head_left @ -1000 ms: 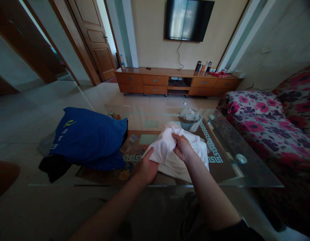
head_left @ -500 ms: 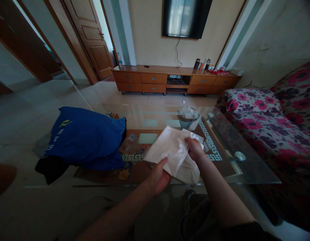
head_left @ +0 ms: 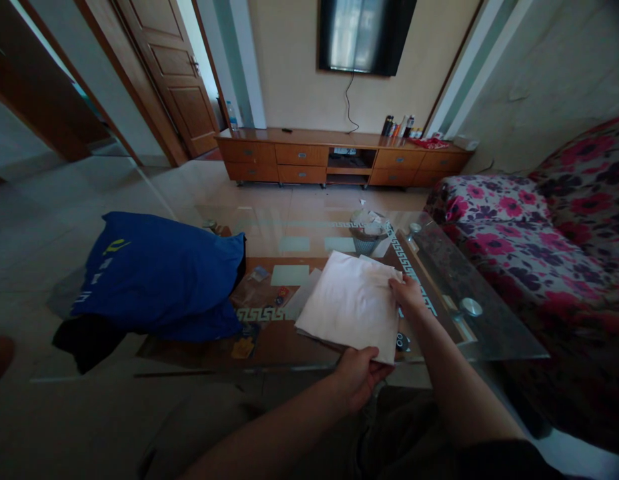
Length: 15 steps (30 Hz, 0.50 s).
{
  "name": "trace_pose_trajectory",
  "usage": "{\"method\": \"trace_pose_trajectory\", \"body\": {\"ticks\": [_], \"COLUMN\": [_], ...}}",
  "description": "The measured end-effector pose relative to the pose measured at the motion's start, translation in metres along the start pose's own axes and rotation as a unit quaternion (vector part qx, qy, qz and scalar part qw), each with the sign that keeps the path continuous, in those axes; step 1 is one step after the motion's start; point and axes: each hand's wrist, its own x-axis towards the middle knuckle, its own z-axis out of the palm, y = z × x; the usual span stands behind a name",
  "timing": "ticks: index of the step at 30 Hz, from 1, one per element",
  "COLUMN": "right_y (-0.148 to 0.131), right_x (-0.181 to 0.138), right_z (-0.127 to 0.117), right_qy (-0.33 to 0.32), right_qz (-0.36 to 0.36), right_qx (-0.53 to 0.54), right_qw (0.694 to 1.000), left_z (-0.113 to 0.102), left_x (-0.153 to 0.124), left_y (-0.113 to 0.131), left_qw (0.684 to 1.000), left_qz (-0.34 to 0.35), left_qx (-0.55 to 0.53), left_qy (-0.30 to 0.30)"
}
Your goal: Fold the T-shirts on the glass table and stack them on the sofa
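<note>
The folded white cloth (head_left: 352,303) lies flat, slightly askew, over the near side of the glass coffee table (head_left: 509,337), right of the blue bag (head_left: 159,280); whether its whole underside rests on the glass cannot be told. It looks light, soft and limp, with nothing to break, and its layers would probably slide apart if pinched singly, so edges and corners, all layers together, seem the best hold.

The left hand (head_left: 358,379) is closed on the near edge by the right corner, thumb on top and fingers curled underneath, its forearm slanting in from the near left. The right hand (head_left: 409,295) reaches forward from the near right and pinches the right edge farther up, its fingertips partly hidden.
</note>
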Motion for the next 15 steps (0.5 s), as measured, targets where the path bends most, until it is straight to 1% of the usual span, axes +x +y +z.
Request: {"method": "trace_pose_trajectory", "body": {"ticks": [2, 7, 9, 11, 12, 13, 14, 15], "right_y": [0.004, 0.015, 0.019, 0.021, 0.022, 0.022, 0.022, 0.021], "right_x": [0.006, 0.020, 0.021, 0.019, 0.018, 0.017, 0.016, 0.015], "right_z": [-0.001, -0.006, -0.007, -0.006, -0.006, -0.005, -0.003, -0.002], "right_qy": [0.013, 0.023, 0.021, 0.022, 0.024, 0.028, 0.034, 0.039], "right_qz": [-0.013, -0.008, -0.009, -0.017, -0.023, -0.030, -0.040, -0.058], "right_qx": [-0.039, -0.141, -0.173, -0.198, -0.207, -0.214, -0.222, -0.232], "right_qw": [0.999, 0.990, 0.985, 0.980, 0.978, 0.976, 0.974, 0.970], "left_z": [0.000, -0.007, -0.010, -0.011, -0.011, -0.010, -0.009, -0.007], "left_x": [-0.001, -0.002, -0.004, -0.007, -0.010, -0.013, -0.016, -0.019], "left_y": [-0.001, -0.006, -0.008, -0.007, -0.005, -0.002, 0.003, 0.009], "left_qw": [1.000, 0.999, 0.997, 0.990, 0.982, 0.970, 0.955, 0.939], "left_qz": [0.000, -0.024, -0.051, -0.106, -0.145, -0.182, -0.207, -0.209], "left_qx": [0.012, 0.048, 0.062, 0.088, 0.111, 0.142, 0.180, 0.222], "left_qy": [-0.014, -0.009, -0.007, -0.018, -0.040, -0.075, -0.117, -0.156]}}
